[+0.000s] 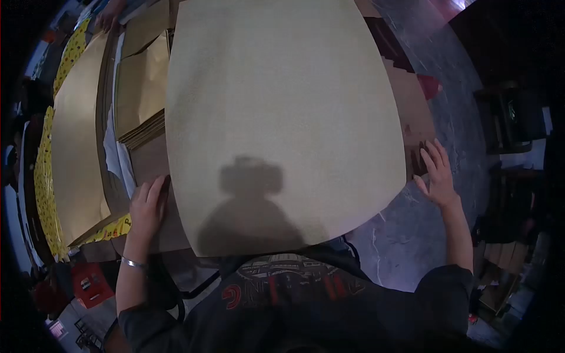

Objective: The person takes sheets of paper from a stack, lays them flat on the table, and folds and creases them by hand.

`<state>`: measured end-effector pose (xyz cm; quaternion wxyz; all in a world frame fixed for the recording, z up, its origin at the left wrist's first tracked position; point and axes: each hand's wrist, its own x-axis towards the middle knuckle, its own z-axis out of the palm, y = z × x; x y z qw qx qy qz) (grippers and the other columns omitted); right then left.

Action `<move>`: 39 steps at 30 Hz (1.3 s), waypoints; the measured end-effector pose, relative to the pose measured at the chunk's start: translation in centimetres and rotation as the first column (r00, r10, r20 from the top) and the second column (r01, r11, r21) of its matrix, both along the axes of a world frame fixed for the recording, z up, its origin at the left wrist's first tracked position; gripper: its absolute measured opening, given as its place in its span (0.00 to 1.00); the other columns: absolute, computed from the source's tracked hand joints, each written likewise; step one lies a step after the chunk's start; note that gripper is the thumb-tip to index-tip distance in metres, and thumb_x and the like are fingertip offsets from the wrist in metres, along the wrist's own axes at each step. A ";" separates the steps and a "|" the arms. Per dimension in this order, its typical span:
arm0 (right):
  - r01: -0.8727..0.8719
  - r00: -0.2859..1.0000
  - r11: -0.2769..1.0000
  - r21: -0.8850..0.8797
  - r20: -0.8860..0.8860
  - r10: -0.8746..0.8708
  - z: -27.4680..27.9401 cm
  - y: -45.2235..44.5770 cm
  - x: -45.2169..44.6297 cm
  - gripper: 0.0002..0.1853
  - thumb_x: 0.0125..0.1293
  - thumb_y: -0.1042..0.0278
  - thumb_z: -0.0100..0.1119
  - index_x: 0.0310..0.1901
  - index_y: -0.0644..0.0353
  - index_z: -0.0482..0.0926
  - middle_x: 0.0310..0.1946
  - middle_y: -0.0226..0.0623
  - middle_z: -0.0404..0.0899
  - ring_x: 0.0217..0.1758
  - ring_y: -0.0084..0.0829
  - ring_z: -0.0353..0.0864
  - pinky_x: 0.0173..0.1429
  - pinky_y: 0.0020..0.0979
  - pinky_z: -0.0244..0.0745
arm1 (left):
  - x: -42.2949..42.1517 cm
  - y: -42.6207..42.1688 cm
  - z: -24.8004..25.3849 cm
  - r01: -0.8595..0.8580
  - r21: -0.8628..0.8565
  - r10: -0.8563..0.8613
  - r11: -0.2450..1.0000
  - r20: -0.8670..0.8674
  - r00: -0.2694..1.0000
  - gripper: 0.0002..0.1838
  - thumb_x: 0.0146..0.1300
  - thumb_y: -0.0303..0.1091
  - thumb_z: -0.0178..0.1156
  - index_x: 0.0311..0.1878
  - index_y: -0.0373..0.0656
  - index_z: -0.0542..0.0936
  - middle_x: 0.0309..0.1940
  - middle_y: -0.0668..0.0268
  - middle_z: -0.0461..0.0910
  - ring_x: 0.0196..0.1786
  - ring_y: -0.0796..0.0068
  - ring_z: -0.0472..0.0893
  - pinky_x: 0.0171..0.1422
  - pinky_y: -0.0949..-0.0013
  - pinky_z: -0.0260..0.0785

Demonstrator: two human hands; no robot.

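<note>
A large pale cream sheet (282, 117) lies flat before me, its near end reaching almost to my body. A dark shadow falls across its lower part. My left hand (147, 206) rests on the brown surface at the sheet's left edge, fingers bent but not wrapped around anything I can see. On the other side, my right hand (436, 173) has its fingers spread at the edge of a brown board (412, 106) that shows from beneath the sheet. The tip of its thumb is close to the sheet's right corner.
Left of the sheet stand a stack of folded brown paper (141, 88) and a long tan sheet (82, 141) over yellow patterned wrapping (44, 182). Another person's hand (112, 12) is at the far left. A red box (91, 285) sits low on the left.
</note>
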<state>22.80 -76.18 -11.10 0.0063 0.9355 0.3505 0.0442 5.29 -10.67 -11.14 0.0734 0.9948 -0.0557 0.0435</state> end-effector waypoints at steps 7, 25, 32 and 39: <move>0.003 0.993 0.995 -0.096 -0.119 -0.014 -1.8 1.4 -2.6 0.42 0.47 0.72 0.71 0.68 0.47 0.68 0.73 0.47 0.57 0.79 0.54 0.50 0.78 0.58 0.48 | 0.8 -2.6 -1.0 0.235 0.030 -0.235 0.971 0.239 0.942 0.24 0.57 0.26 0.64 0.59 0.48 0.77 0.61 0.54 0.73 0.62 0.47 0.75 0.64 0.49 0.70; -0.216 0.961 0.974 0.071 0.191 0.199 -3.5 1.4 -2.1 0.22 0.60 0.67 0.64 0.57 0.55 0.78 0.63 0.41 0.74 0.70 0.50 0.69 0.72 0.53 0.64 | -3.0 -4.9 -2.7 0.279 -0.097 -0.256 0.955 0.200 0.946 0.18 0.54 0.27 0.62 0.51 0.44 0.84 0.54 0.57 0.82 0.60 0.54 0.80 0.63 0.55 0.73; -0.133 0.988 0.769 0.625 0.149 0.050 -2.7 3.5 -2.4 0.19 0.57 0.74 0.66 0.52 0.63 0.80 0.51 0.44 0.83 0.63 0.51 0.78 0.67 0.46 0.72 | -1.2 -5.8 1.6 -0.043 -0.558 0.000 0.828 -0.077 0.997 0.13 0.58 0.24 0.63 0.47 0.37 0.85 0.44 0.57 0.86 0.48 0.66 0.85 0.55 0.67 0.76; 0.244 0.951 0.178 0.953 -0.200 -0.235 -4.2 6.0 -0.4 0.09 0.61 0.81 0.61 0.44 0.66 0.82 0.43 0.42 0.85 0.48 0.30 0.84 0.54 0.31 0.78 | -0.7 -5.7 3.2 -0.046 -0.615 0.045 0.787 -0.017 0.999 0.13 0.57 0.24 0.66 0.47 0.36 0.85 0.42 0.59 0.87 0.46 0.67 0.86 0.53 0.67 0.77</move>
